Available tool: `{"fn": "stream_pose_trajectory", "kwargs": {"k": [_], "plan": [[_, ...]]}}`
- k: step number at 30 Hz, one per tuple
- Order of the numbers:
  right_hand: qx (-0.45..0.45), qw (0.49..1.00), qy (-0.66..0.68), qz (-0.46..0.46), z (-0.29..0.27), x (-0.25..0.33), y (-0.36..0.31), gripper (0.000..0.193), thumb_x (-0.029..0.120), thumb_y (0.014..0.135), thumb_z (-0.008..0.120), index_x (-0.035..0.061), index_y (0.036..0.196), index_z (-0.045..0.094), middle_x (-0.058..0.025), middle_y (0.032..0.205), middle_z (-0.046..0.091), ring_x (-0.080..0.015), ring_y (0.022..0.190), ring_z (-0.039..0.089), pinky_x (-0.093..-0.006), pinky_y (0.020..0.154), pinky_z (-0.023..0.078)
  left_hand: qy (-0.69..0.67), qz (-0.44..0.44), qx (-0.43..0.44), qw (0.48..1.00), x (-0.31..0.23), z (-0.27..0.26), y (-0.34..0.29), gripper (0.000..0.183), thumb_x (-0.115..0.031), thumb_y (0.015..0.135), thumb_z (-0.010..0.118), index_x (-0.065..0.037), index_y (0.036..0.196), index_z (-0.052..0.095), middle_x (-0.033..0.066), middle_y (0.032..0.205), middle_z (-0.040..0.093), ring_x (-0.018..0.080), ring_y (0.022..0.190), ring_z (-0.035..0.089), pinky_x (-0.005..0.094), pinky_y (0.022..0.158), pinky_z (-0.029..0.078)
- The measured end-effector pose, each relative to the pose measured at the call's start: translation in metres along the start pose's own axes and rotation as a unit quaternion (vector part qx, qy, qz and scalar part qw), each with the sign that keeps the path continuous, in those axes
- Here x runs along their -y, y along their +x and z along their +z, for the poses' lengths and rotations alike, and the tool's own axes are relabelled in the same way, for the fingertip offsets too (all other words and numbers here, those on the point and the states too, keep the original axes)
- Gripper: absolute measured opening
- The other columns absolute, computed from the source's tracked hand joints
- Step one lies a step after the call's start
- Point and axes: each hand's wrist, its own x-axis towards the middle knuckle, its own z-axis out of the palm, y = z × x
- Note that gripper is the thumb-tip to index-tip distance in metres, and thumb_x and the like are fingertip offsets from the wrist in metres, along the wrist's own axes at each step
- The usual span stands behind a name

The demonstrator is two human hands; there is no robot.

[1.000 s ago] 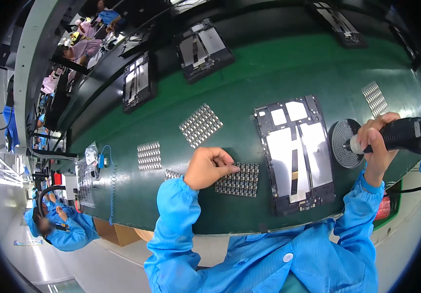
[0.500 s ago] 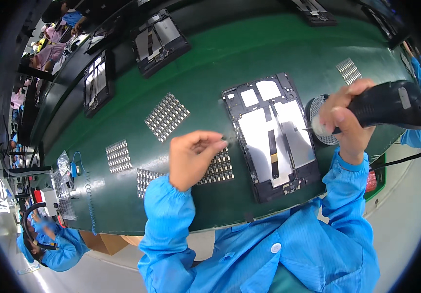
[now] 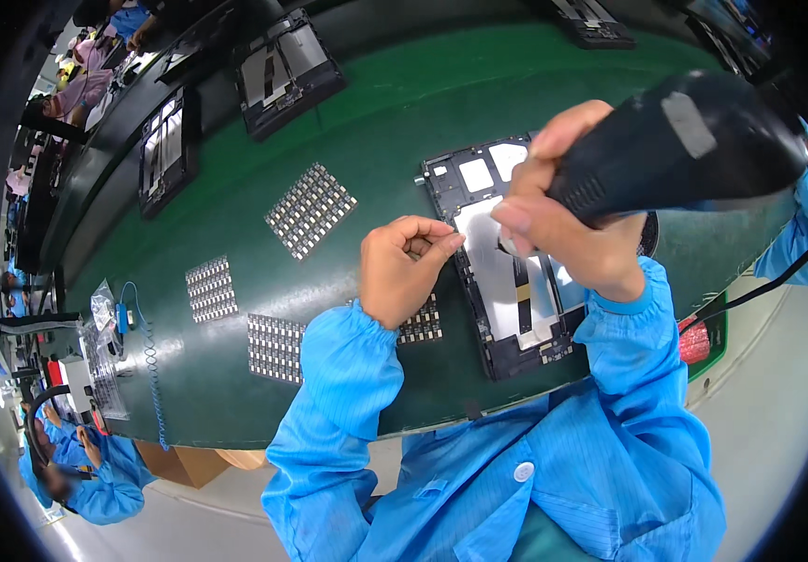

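A black tablet-like housing point(image 3: 486, 304) with silvery panels and dark flex cables lies face up before me. My right hand point(image 3: 577, 234) is wrapped round a black electric screwdriver point(image 3: 675, 150), tilted over the housing; its bit is hidden by fingers and blur. At the housing's left edge, my left hand point(image 3: 399, 267) has thumb and forefinger pressed together. Whatever is in that pinch is too small to make out. Partly beneath the left hand lies a sheet of small parts point(image 3: 423, 323). Behind the right hand shows the edge of a round dish point(image 3: 649, 234).
More sheets of small parts point(image 3: 311, 211) lie to the left on the green table point(image 3: 367, 112). Similar housings point(image 3: 290, 75) stand along a dark rack at the back. A coiled blue cord point(image 3: 151, 361) hangs at the left edge. Another person in blue point(image 3: 109, 478) sits lower left.
My right hand has carried the screwdriver leftward from the round dish to over the housing. My left hand has moved slightly right and up, to the housing's left edge, still pinched.
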Motion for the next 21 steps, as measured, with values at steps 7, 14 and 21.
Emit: {"fn": "stream_pose_trajectory", "kwargs": {"k": [7, 14, 21], "plan": [[0.023, 1.0, -0.001, 0.012, 0.025, -0.031, 0.006, 0.036, -0.013, 0.072, 0.067, -0.0018, 0.1, 0.046, -0.0064, 0.062, 0.056, -0.0098, 0.053, 0.056, -0.0211, 0.049, 0.045, -0.03, -0.111, 0.059, 0.992, -0.016, -0.011, 0.01, 0.013, -0.007, 0.078, 0.07, 0.004, 0.079, 0.064, 0.0071, 0.069, 0.065, 0.0081, 0.051, 0.058, 0.0193, 0.04, 0.045], [0.008, 0.999, 0.036, 0.028, 0.034, -0.042, 0.004, 0.035, -0.009, 0.072, 0.07, -0.0033, 0.1, 0.049, -0.0061, 0.064, 0.059, -0.0081, 0.055, 0.057, -0.0205, 0.049, 0.045, -0.061, -0.14, 0.081, 0.985, -0.012, -0.013, 0.014, 0.006, -0.002, 0.08, 0.063, 0.003, 0.078, 0.066, 0.0063, 0.07, 0.065, 0.0081, 0.052, 0.058, 0.0194, 0.041, 0.046], [0.012, 0.999, -0.001, 0.043, 0.035, -0.042, 0.003, 0.037, -0.008, 0.072, 0.071, -0.0031, 0.101, 0.049, -0.0065, 0.064, 0.06, -0.0081, 0.056, 0.057, -0.0205, 0.05, 0.045, -0.048, -0.149, 0.074, 0.985, -0.014, -0.014, 0.013, 0.007, 0.0, 0.079, 0.06, 0.002, 0.079, 0.067, 0.0063, 0.07, 0.065, 0.0083, 0.051, 0.058, 0.0194, 0.042, 0.047]]}}
